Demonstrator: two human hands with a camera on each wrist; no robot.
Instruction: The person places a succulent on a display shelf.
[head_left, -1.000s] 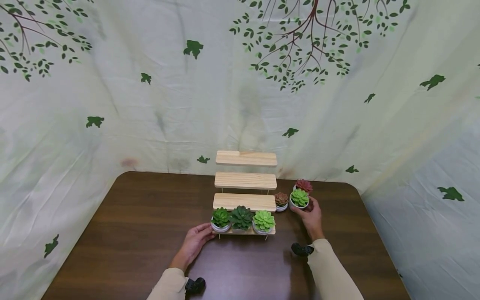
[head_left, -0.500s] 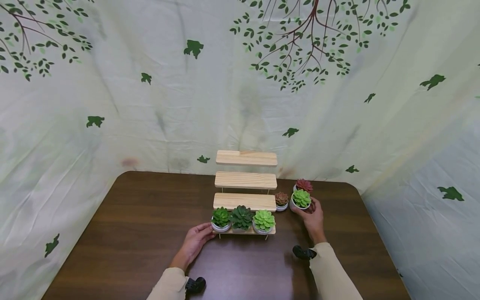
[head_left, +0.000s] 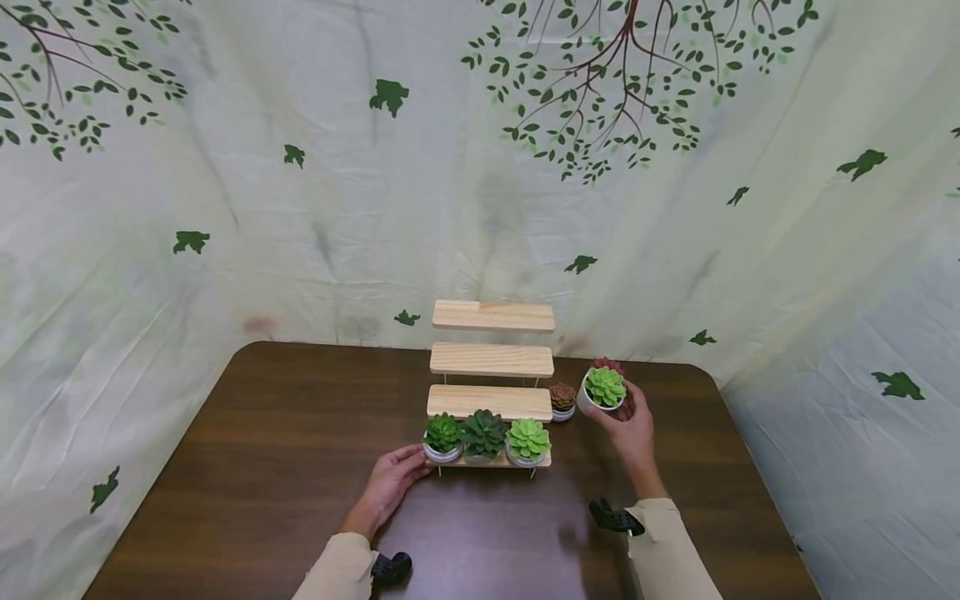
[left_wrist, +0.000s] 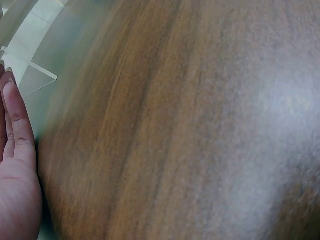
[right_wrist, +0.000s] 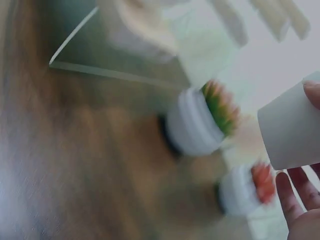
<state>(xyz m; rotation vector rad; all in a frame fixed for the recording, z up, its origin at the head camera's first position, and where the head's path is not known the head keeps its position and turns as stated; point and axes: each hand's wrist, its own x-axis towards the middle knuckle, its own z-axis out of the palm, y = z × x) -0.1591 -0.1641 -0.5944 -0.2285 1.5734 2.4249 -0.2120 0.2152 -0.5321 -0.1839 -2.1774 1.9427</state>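
My right hand [head_left: 633, 425] grips a white pot holding a light green succulent [head_left: 604, 387]. In the right wrist view this white pot [right_wrist: 292, 125] is raised off the table, between thumb and fingers. My left hand [head_left: 390, 483] touches the left end of the lowest shelf of a stepped plant stand [head_left: 491, 361], beside a small green succulent [head_left: 442, 433]. Its fingers [left_wrist: 17, 112] look straight in the left wrist view. A dark green succulent [head_left: 483, 433] and a light green one [head_left: 528, 439] share that shelf.
Right of the stand, a brown-red succulent [head_left: 562, 397] stands on the brown table [head_left: 300, 433]. A red succulent [head_left: 607, 364] is partly hidden behind the held pot. The stand has clear side panels [right_wrist: 115, 72]. A leaf-printed curtain [head_left: 337, 208] hangs behind.
My right hand has lifted the light green succulent's pot slightly up and to the right, so it covers more of the red one. The left hand has stayed at the stand.
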